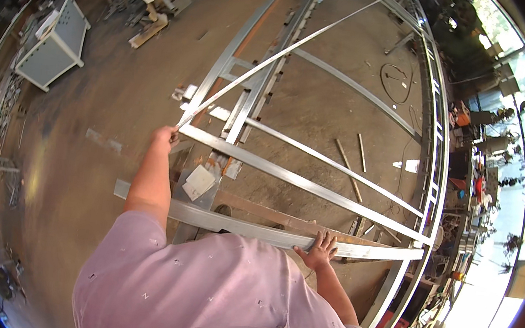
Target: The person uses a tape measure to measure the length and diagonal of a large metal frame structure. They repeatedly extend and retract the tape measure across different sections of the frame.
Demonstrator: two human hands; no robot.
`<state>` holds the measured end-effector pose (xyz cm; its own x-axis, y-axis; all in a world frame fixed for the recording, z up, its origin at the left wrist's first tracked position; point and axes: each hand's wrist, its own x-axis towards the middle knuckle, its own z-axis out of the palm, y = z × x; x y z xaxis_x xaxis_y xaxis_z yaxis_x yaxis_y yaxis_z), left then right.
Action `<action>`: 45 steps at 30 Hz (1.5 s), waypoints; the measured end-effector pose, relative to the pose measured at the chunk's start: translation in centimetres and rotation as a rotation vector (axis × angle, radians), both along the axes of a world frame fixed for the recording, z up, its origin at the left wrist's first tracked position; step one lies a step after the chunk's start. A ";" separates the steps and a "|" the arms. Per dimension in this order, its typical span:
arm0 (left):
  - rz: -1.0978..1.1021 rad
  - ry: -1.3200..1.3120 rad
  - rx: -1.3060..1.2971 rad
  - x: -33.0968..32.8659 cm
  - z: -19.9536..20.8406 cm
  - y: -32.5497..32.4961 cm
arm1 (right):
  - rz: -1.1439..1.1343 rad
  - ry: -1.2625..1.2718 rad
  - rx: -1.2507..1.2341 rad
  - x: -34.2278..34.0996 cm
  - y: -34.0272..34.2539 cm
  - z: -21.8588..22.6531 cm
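Observation:
A large frame of silvery metal tubes [287, 174] lies in front of me. My left hand [166, 134] is closed at its near left corner, pinching the end of a long thin pale strip that looks like a measuring tape [288, 49]. The tape runs straight and taut across the frame to the far right corner, where its other end is too small to make out. With fingers spread, my right hand [318, 253] rests on the nearest metal bar [255, 230], close to my body. Nothing is held in it.
Metal rails [269, 93] support the frame at left. Loose rods [347, 170] and a dark cable [393, 82] lie on the floor inside it. A white card-like piece [199, 183] sits near my left arm. A grey cabinet [56, 43] stands far left; cluttered shelving [465, 206] lines the right.

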<state>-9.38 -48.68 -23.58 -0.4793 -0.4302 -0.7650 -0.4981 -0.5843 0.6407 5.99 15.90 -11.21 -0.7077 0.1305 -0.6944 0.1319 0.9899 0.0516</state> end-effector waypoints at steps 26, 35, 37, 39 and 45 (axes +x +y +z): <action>0.223 -0.061 -0.049 -1.1 0.7 2.6 | -0.012 0.016 0.003 0.6 0.2 -0.7; 0.045 0.028 0.048 0.0 -1.1 0.2 | -0.013 0.027 -0.015 0.2 0.3 -0.5; 0.006 0.017 0.020 -0.1 -1.3 0.0 | -0.022 0.018 -0.023 0.1 0.2 -0.3; 0.012 0.014 0.028 -0.2 -1.3 -0.3 | -0.021 0.026 -0.024 0.1 0.3 -0.3; 0.005 -0.034 0.017 -0.1 -0.2 -0.2 | -0.032 0.038 -0.018 0.2 0.3 -0.9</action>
